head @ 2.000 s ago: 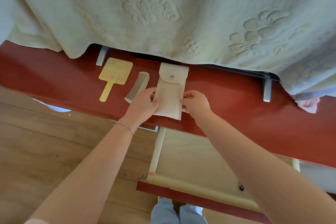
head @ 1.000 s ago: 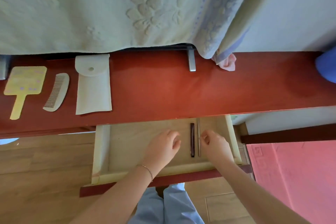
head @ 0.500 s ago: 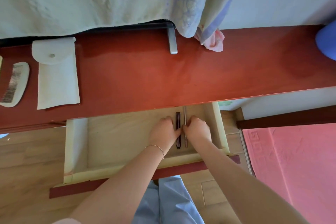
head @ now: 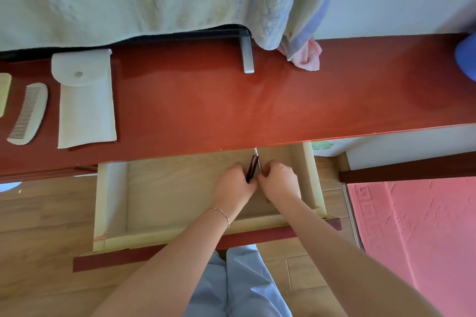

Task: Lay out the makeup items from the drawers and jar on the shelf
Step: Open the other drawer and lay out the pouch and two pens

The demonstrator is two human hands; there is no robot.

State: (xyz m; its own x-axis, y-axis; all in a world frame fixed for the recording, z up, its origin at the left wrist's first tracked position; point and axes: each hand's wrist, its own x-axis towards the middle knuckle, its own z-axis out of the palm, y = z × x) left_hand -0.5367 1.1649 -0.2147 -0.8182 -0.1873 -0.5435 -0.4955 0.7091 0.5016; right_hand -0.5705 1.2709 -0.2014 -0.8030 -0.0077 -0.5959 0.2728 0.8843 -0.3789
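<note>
Left hand (head: 233,184): fingers curled around dark stick (head: 252,168) in drawer (head: 101,203)
Right hand (head: 278,183): pinching thin pale stick (head: 256,154)
Shelf (head: 206,100): comb (head: 27,114), pouch (head: 85,100)

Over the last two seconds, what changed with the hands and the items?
Both hands left the pouch on the shelf and reached into the open drawer. The left hand now grips the dark stick; the right hand grips the thin light one. Comb and pouch stayed put.
</note>
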